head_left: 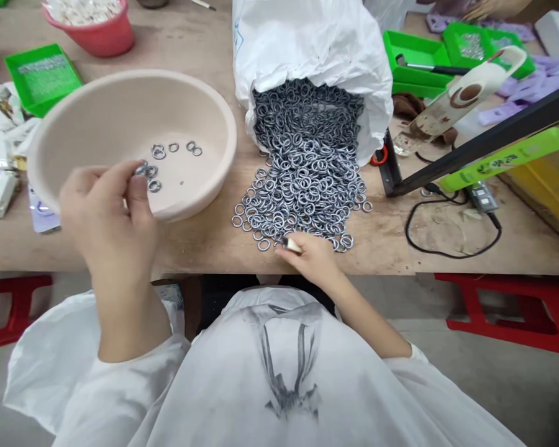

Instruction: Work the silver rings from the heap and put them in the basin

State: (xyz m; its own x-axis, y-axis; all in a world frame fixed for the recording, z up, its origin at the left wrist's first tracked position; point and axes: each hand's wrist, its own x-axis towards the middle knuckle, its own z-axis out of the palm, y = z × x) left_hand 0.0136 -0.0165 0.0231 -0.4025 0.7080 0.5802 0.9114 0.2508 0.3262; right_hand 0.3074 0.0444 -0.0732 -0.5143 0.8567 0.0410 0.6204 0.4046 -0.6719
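Note:
My left hand (109, 217) is at the near rim of a beige plastic basin (133, 84). Its thumb and forefinger pinch a metal ring (141, 168); whether more than one is between them I cannot tell. Several loose rings (158, 151) lie on the basin floor beyond the fingertips. My right hand (313, 256) rests at the table's front edge, by the near side of a heap of grey metal rings (302, 192). Its fingers are closed on a small cream-coloured piece with a black tip (292, 244), whose kind does not show. The heap spills from a white sack (307, 43).
A pink tub (95, 37), a green tray (44, 74) and white parts (0, 143) stand left. On the right are green bins (414, 56), a clear bottle (428, 121), a black metal frame (484, 133) and a cable (407, 230). Another person's hand (494, 7) shows top right.

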